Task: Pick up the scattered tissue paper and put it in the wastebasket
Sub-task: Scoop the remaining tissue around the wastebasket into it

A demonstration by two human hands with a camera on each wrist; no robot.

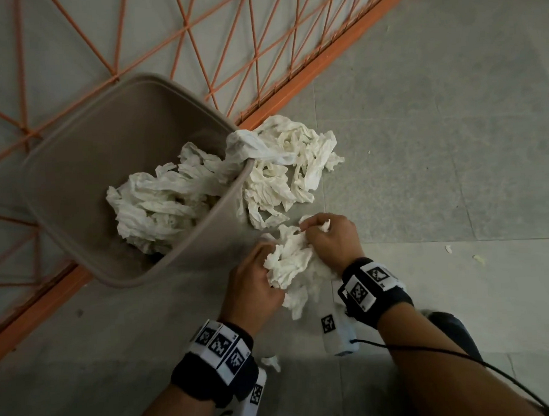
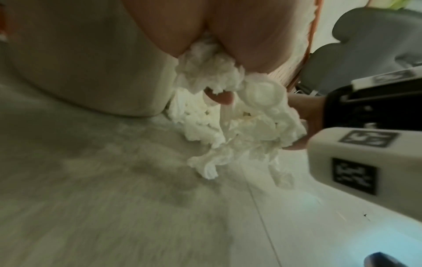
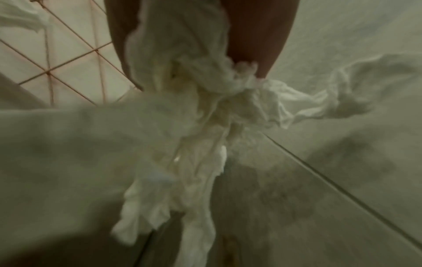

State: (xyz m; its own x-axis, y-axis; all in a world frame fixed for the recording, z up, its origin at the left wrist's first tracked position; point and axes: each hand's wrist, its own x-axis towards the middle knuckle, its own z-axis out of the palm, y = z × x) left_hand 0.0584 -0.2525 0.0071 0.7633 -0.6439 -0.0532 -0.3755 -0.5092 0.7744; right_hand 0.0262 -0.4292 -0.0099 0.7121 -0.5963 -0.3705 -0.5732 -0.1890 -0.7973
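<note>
A crumpled bunch of white tissue paper (image 1: 289,263) (image 2: 237,130) (image 3: 196,137) hangs between my two hands just above the floor. My left hand (image 1: 254,281) grips its left side with curled fingers. Its upper right part is gripped by my right hand (image 1: 328,237). The beige wastebasket (image 1: 76,172) (image 2: 80,63) stands tilted to the upper left, with a heap of tissue (image 1: 160,206) inside. One strand (image 1: 248,149) drapes over its rim to a pile of tissue (image 1: 284,169) lying on the floor beside it.
An orange metal grid fence (image 1: 216,50) runs diagonally behind the wastebasket. Small tissue scraps lie on the grey tiled floor at my left wrist (image 1: 271,362) and to the far right (image 1: 478,258). A dark shoe (image 1: 451,329) shows by my right forearm.
</note>
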